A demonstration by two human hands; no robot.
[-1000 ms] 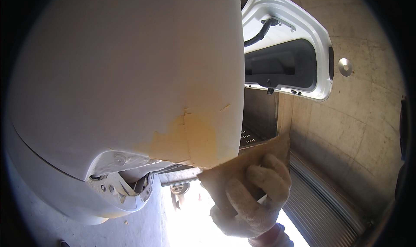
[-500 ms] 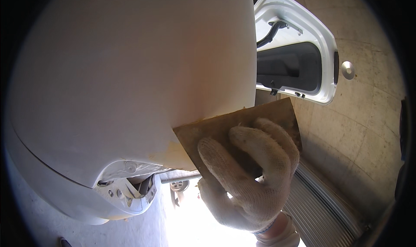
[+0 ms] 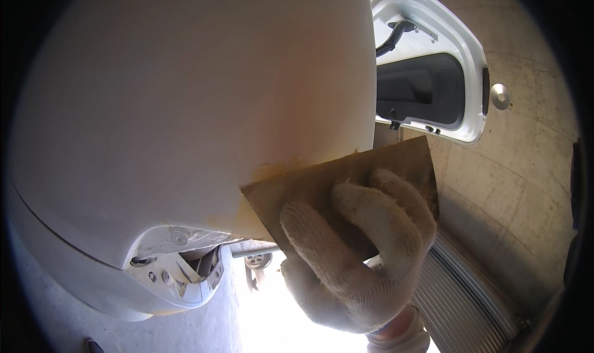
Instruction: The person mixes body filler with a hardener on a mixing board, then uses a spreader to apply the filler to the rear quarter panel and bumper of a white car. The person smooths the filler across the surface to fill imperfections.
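Note:
My right hand (image 3: 362, 260), in a white knit glove, is closed on a flat brownish spreader (image 3: 402, 158), fingers curled on its face and thumb low on the left. The spreader's upper edge lies against the white car body panel (image 3: 204, 93), over a patch of yellowish filler (image 3: 273, 168) that is largely hidden behind it. Below and left of the patch is an open lamp recess (image 3: 198, 263) with bare metal and holes. My left hand is out of sight.
An open white tailgate (image 3: 473, 93) with black trim juts out at upper right. A small metal disc (image 3: 500, 96) shows on the concrete surface (image 3: 526, 167). A ribbed metal shutter (image 3: 461, 297) is at lower right, beside a bright opening (image 3: 297, 322) with a wheel (image 3: 257, 260).
My right hand and the spreader have moved up over the yellow filler patch, covering much of it. In the last half second they have shifted slightly rightward, and the spreader stays tilted.

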